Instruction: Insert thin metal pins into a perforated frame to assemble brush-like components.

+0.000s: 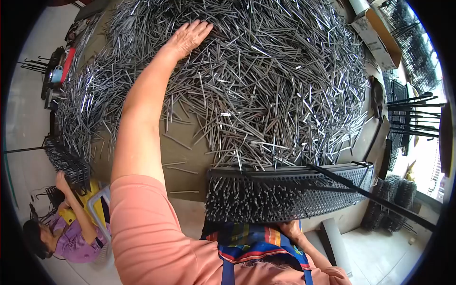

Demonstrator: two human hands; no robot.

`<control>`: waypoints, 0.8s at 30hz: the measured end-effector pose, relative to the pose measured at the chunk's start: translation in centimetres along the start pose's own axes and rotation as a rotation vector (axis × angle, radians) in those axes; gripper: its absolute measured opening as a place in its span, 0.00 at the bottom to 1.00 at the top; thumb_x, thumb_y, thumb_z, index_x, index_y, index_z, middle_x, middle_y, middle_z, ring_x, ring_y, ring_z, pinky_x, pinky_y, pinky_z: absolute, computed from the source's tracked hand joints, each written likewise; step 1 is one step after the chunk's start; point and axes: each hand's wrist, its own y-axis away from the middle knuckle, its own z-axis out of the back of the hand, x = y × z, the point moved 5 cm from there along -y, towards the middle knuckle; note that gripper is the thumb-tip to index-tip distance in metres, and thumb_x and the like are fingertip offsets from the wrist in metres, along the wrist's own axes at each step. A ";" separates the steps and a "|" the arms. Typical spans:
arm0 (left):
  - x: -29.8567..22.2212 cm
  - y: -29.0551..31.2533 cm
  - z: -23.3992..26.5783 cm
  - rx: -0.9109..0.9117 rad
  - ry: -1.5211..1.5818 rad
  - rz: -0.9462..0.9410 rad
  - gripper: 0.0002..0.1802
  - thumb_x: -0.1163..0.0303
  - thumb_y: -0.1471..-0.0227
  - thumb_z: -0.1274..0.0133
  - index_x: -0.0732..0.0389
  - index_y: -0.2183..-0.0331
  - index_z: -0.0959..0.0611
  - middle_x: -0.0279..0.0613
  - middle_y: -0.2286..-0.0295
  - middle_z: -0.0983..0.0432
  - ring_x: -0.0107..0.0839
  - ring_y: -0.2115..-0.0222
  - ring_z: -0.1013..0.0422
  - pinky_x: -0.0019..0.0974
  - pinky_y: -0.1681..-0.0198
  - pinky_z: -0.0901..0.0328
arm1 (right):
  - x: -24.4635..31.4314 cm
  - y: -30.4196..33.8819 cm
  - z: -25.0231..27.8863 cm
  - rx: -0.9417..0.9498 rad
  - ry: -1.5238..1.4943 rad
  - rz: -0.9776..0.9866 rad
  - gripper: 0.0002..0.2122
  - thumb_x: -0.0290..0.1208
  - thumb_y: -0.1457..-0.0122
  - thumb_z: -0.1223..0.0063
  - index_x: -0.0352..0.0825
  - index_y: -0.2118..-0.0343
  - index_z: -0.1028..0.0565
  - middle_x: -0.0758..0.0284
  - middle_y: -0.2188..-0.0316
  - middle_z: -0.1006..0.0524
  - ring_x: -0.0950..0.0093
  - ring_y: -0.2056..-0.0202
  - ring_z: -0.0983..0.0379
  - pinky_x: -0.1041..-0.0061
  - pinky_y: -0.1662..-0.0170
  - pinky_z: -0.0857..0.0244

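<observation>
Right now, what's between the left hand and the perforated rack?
Head view: the heap of metal pins, then a bare strip of table, separates the left hand from the black perforated rack.

Bright, even daylight, strongest from the right edge, where the view washes out. Glints on the metal rods (266,80). Soft shadows. Heavy fisheye bending; black vignette corners. Focus mostly sharp.

Shiny grey metal rods (247,80) heap on a matt brown table (190,152) (perforated black rack (304,190) looks matt).
</observation>
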 end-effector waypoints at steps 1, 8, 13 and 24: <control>0.4 -0.3 -0.5 -0.041 -0.038 -0.028 0.40 0.88 0.56 0.52 0.58 0.40 0.37 0.45 0.45 0.35 0.43 0.44 0.37 0.45 0.41 0.41 | 0.1 -0.1 0.0 0.002 0.004 -0.003 0.11 0.30 0.46 0.45 0.35 0.61 0.21 0.57 0.61 0.21 0.55 0.57 0.27 0.59 0.51 0.34; 0.2 -0.4 -0.9 -0.009 0.098 0.055 0.32 0.88 0.60 0.51 0.60 0.50 0.29 0.39 0.59 0.27 0.38 0.55 0.31 0.41 0.47 0.41 | -1.4 -0.1 -0.5 0.039 0.059 0.000 0.18 0.35 0.46 0.44 0.35 0.52 0.25 0.57 0.52 0.25 0.56 0.49 0.32 0.59 0.42 0.43; -0.1 -0.2 -0.1 -0.087 0.120 0.001 0.20 0.87 0.64 0.52 0.59 0.64 0.28 0.39 0.70 0.27 0.38 0.62 0.30 0.40 0.54 0.39 | -4.4 0.3 -3.2 0.072 0.479 0.207 0.18 0.37 0.41 0.50 0.36 0.50 0.25 0.56 0.50 0.26 0.57 0.45 0.36 0.57 0.39 0.49; -3.3 0.4 1.8 0.305 0.396 0.358 0.23 0.79 0.63 0.44 0.60 0.60 0.30 0.50 0.65 0.22 0.54 0.61 0.27 0.54 0.60 0.32 | -2.3 -1.2 -2.2 -0.099 0.271 0.204 0.15 0.38 0.46 0.44 0.36 0.57 0.23 0.58 0.56 0.23 0.56 0.54 0.29 0.58 0.49 0.36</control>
